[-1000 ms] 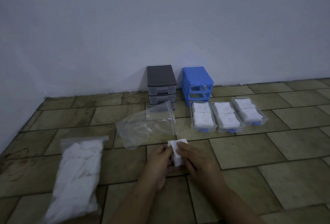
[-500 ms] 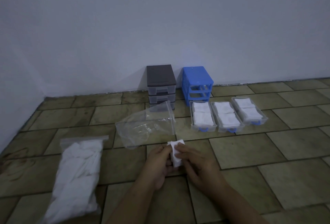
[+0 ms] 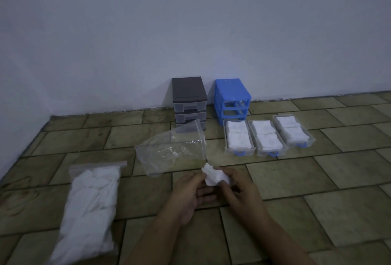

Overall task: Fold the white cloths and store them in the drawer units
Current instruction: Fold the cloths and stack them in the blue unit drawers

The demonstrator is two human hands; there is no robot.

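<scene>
A small white cloth (image 3: 214, 177) is held between my left hand (image 3: 190, 194) and my right hand (image 3: 241, 190) just above the tiled floor, partly folded and crumpled. Against the wall stand a brown-topped drawer unit (image 3: 189, 100) and a blue drawer frame (image 3: 232, 98) with its drawers out. Three clear drawers (image 3: 239, 137), (image 3: 267, 137), (image 3: 293, 131) lie in a row in front of the blue frame, each filled with folded white cloths.
A sealed plastic bag full of white cloths (image 3: 91, 205) lies on the floor at the left. An empty clear zip bag (image 3: 171, 150) lies just beyond my hands. The white wall runs behind the units.
The cloth has gone from a flat upright square to a more crumpled bundle turned toward my right hand. Both hands stay in about the same spot.
</scene>
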